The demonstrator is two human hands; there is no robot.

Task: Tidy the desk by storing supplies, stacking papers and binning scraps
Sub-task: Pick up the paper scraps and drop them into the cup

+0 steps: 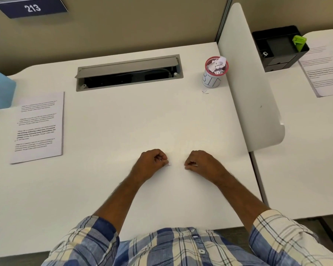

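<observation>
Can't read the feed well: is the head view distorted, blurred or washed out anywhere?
Head view: wide-angle bends the desk edges; text on the paper stack is blurred; bright desktop almost swallows whatever the left hand pinches.

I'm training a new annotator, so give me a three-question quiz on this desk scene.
1. True or false: the bin holds crumpled scraps.
2. The paper stack on this desk lies toward which side of the person: A left, B right, C centre?
3. Fill in: the left hand and right hand both rest on the ____ with fingers curled.

Key: 1 true; 2 A; 3 desk.
</observation>
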